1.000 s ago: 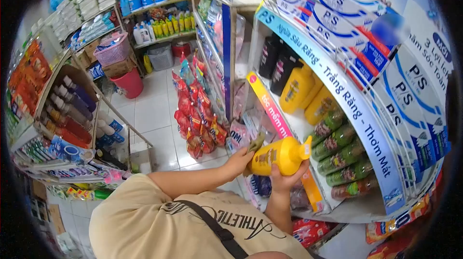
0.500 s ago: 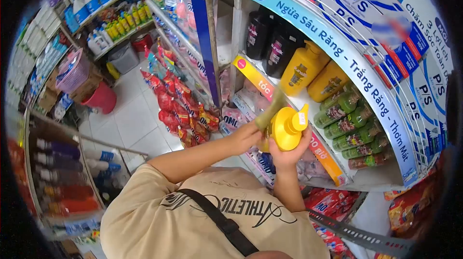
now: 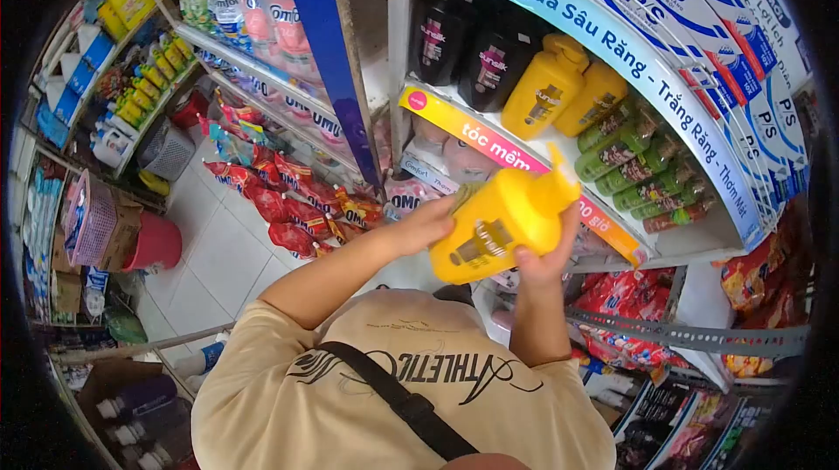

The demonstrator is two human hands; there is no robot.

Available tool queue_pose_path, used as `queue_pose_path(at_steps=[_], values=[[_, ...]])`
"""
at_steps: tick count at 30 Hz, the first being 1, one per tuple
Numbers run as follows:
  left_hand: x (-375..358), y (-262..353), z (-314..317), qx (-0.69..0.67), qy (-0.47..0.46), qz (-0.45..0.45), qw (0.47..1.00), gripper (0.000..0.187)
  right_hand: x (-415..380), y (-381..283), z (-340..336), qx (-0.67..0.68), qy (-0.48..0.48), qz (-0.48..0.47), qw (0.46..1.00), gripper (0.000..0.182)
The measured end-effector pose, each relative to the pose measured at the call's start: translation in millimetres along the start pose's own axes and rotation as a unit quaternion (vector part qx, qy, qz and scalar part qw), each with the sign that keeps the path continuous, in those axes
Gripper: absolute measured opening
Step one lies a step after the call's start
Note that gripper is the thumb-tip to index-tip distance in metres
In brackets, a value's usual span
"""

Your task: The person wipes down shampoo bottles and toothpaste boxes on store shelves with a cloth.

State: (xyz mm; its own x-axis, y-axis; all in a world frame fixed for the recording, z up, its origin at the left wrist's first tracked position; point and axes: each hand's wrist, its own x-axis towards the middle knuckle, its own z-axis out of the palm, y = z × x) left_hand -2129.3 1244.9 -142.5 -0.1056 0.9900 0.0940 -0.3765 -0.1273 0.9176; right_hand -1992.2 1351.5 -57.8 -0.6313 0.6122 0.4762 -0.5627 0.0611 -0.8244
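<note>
The right hand (image 3: pixel 551 251) grips a yellow Sunsilk pump bottle (image 3: pixel 502 221) around its shoulder, thumb against the front and the other fingers mostly hidden behind. The left hand (image 3: pixel 428 227), fingers bent, is closed on an olive-green cloth (image 3: pixel 466 194) at the bottle's lower end; its fingertips are hard to make out. The held bottle is tilted, pump up and to the right, in front of the wearer's beige T-shirt (image 3: pixel 402 382). Just beyond it runs a pink-and-orange shelf strip (image 3: pixel 489 142). Farther beyond the held bottle stand two more yellow pump bottles (image 3: pixel 544 90), with black Sunsilk bottles (image 3: pixel 494 68) to their left. Green bottles (image 3: pixel 616 145) sit beyond it to the right. Red OMO packs (image 3: pixel 288 199) lie to its left, and a pink bucket (image 3: pixel 159 241) stands farther left.
</note>
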Motion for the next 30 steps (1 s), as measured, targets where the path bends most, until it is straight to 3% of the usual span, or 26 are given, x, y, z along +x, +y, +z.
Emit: queue_pose_path(at_steps=[1,4,6,7,8,11,14,18,20,23,27,28,30], values=[[-0.6,0.0,2.7,0.056,0.0,0.048,0.997,0.066,3.0,-3.9,-7.6,-0.03,0.031,-0.019,0.999,0.09],[7.0,-7.3,9.7,0.083,0.084,-0.011,0.993,0.057,18.9,-20.3,-31.8,-0.117,0.023,-0.088,0.989,0.094],[6.8,3.6,2.7,0.228,0.078,-0.095,0.966,0.054,37.6,-31.2,-42.3,-0.204,-0.012,-0.16,0.966,0.094],[3.5,7.5,-2.2,0.299,0.075,-0.137,0.941,0.052,50.5,-36.3,-49.0,-0.243,-0.031,-0.198,0.949,0.093],[-3.7,-1.3,-7.7,0.39,0.077,-0.058,0.916,0.055,64.2,-41.5,-60.6,-0.303,-0.052,-0.196,0.931,0.087],[-25.7,9.0,2.2,0.59,0.072,-0.274,0.756,0.055,96.3,-33.4,-97.9,-0.381,-0.056,-0.24,0.891,0.08],[-64.1,-29.9,4.4,0.623,0.055,-0.272,0.731,0.054,116.5,-12.9,-124.0,-0.411,-0.037,-0.232,0.881,0.076],[-97.3,-90.9,11.7,0.447,0.048,-0.276,0.85,0.039,124.6,3.4,-134.9,-0.469,-0.036,-0.232,0.852,0.078],[-106.8,-125.6,13.3,0.386,0.059,-0.26,0.883,0.03,127.1,4.9,-135.5,-0.488,-0.044,-0.24,0.838,0.08],[-92.5,-110.1,34.5,0.376,0.146,-0.207,0.891,0.022,127.5,7.2,-138.0,-0.46,-0.053,-0.25,0.85,0.079],[-77.0,-103.2,30.7,0.48,0.305,-0.244,0.786,0.023,122.7,12.0,-142.0,-0.419,-0.08,-0.23,0.875,0.076],[-72.8,-93.0,29.5,0.517,0.341,-0.216,0.755,0.025,120.5,16.1,-145.8,-0.42,-0.079,-0.215,0.878,0.075],[-64.7,-93.2,24.5,0.518,0.35,-0.199,0.755,0.025,118.9,26.1,-152.3,-0.415,-0.08,-0.194,0.885,0.071]])
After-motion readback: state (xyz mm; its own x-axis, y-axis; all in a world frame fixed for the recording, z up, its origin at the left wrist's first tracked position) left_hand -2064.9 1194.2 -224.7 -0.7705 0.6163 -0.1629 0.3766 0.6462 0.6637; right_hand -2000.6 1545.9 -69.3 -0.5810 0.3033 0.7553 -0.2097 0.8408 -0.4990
